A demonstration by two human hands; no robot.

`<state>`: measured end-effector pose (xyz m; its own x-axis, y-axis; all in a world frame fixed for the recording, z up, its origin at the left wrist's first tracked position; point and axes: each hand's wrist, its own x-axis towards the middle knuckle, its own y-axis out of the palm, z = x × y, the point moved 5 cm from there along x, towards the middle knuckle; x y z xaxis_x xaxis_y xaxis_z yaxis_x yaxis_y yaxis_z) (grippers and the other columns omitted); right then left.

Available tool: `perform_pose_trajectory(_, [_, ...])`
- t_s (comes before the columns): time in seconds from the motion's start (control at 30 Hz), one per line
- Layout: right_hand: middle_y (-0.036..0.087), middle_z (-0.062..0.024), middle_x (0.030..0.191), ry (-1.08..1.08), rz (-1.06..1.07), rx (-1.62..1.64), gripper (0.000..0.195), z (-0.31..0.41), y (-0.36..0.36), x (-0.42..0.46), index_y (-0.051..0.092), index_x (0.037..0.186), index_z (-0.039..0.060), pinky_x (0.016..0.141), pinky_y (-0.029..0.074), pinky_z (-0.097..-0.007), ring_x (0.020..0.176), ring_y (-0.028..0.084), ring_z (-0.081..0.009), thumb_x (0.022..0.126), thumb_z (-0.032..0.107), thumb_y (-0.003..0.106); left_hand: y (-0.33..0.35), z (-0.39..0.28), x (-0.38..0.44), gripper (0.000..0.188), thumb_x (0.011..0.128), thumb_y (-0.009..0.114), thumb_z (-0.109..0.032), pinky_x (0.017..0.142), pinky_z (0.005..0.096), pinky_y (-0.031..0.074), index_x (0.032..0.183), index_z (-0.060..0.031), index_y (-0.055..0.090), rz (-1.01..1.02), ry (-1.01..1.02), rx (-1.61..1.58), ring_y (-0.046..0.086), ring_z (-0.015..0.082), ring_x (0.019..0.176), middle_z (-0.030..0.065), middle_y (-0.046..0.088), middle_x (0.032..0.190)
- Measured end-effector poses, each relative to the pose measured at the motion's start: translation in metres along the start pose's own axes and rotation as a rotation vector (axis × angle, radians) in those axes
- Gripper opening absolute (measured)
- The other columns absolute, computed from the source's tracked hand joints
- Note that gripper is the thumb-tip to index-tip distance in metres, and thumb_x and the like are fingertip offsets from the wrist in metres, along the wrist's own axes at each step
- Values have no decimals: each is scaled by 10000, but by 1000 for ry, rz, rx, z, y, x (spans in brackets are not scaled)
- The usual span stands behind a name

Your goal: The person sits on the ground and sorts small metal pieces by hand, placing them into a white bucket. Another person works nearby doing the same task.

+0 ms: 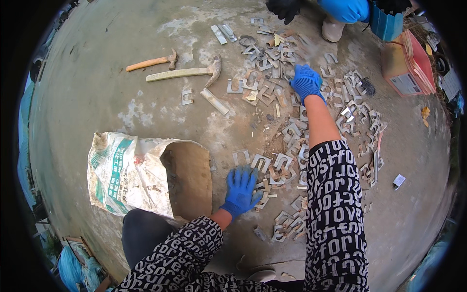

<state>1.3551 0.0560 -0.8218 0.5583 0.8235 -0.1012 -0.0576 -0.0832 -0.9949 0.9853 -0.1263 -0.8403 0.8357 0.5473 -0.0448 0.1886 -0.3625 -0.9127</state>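
My left hand [240, 191], in a blue work glove, is palm down with its fingers apart. Its fingertips reach the edge of scattered U-shaped metal pieces [282, 161]. Right of the hand lie small metal scraps. My right hand [307, 82], gloved alike, stretches out to the far pile of metal scrap [268, 60]. Its fingers point away from me and are partly hidden, so whether it grips a piece does not show. A dirty white woven sack [135, 171] lies on its side left of my left hand, its mouth facing right; its inside is dark.
Two claw hammers, one wooden-handled [151, 64] and one larger [182, 74], lie at the upper left on the concrete floor [80, 98]. A person's black-gloved hand [284, 9] and shoe [332, 29] are at the top. A red plastic container [408, 65] stands at the upper right.
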Motion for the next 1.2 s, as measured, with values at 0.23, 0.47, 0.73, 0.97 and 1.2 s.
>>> perform_pose_trajectory(0.23, [698,-162,1043,445,45,1849,293,-94,42,-61,633,1139,17,769,565,-356,934,696,-265,907,189,585,0,-7,5,754,856,569,-457,1099,614,197,1448,-19,402,-25,25,-9,325,456,1323,259,371,1442])
perform_pose_trajectory(0.47, [708,-156,1025,288,154,1223,344,-25,24,-95,628,1127,33,776,566,-400,915,693,-310,872,261,651,-3,-1,1,749,861,565,-449,1110,610,182,1451,-19,395,-18,0,-7,317,457,1339,259,364,1447])
perform_pose_trajectory(0.73, [671,-190,1150,185,62,316,545,32,14,-82,638,1139,65,899,517,-456,1071,645,-348,742,412,777,-8,-2,4,743,857,572,-446,1107,607,195,1441,-19,404,-26,-1,-32,337,455,1316,257,384,1432])
perform_pose_trajectory(0.97, [636,-95,1010,229,167,2367,160,9,-1,-169,592,923,42,743,589,-326,938,650,-247,925,201,575,-9,4,-1,722,857,578,-452,1106,606,209,1427,-36,424,-42,-15,-22,349,448,1302,255,399,1423])
perform_pose_trajectory(1.2, [670,-74,1001,418,50,2482,223,-9,10,-238,643,1118,39,648,554,-300,902,672,-200,920,135,607,-3,-2,3,734,865,576,-449,1115,609,186,1446,-36,400,-14,-1,-21,330,453,1319,254,377,1437])
